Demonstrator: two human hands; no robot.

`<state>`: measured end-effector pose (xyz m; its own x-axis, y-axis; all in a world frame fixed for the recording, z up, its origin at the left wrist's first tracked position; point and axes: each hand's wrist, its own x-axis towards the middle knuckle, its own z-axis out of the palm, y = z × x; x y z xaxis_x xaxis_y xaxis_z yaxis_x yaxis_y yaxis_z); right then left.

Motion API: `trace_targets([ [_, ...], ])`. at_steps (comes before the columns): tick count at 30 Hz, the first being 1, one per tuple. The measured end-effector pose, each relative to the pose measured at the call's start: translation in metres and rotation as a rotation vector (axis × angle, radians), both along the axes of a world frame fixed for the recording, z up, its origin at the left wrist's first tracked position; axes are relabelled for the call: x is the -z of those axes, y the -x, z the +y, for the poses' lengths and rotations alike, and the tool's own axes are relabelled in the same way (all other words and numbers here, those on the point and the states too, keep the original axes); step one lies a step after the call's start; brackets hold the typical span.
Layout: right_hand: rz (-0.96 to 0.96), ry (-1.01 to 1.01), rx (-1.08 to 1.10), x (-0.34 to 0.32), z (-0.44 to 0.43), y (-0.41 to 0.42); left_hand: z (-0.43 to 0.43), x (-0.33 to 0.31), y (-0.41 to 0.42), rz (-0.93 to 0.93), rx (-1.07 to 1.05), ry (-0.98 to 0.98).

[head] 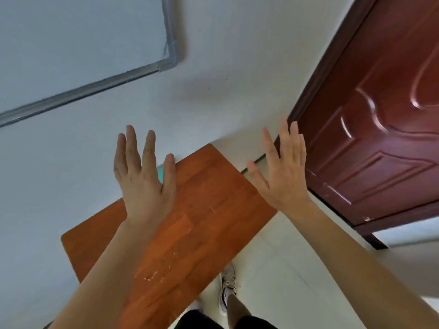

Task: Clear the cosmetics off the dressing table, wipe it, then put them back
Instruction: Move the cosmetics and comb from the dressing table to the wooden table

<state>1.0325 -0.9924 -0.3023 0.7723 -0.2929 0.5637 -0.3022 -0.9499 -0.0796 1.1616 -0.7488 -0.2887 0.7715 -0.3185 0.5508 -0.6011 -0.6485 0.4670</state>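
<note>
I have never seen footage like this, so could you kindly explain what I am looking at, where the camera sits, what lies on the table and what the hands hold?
No machine here: a person works with bare hands. The one picture comes from a camera worn on the head, looking forward and down. The left hand and right hand are held up, fingers spread, holding nothing. Below them stands a wooden table against the wall. Only a small teal thing shows there, mostly hidden behind the left hand; what it is I cannot tell. A door is at the right.
</note>
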Motion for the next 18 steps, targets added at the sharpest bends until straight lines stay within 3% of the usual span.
trace_targets([
  [8, -0.12, 0.1, 0.497, -0.054, -0.062, 0.242, -0.159, -0.051, 0.13, -0.192, 0.513, 0.037],
  [18, -0.262, 0.177, 0.968, -0.064, -0.072, 0.587, -0.298, -0.087, 0.428, -0.315, 1.005, 0.116],
])
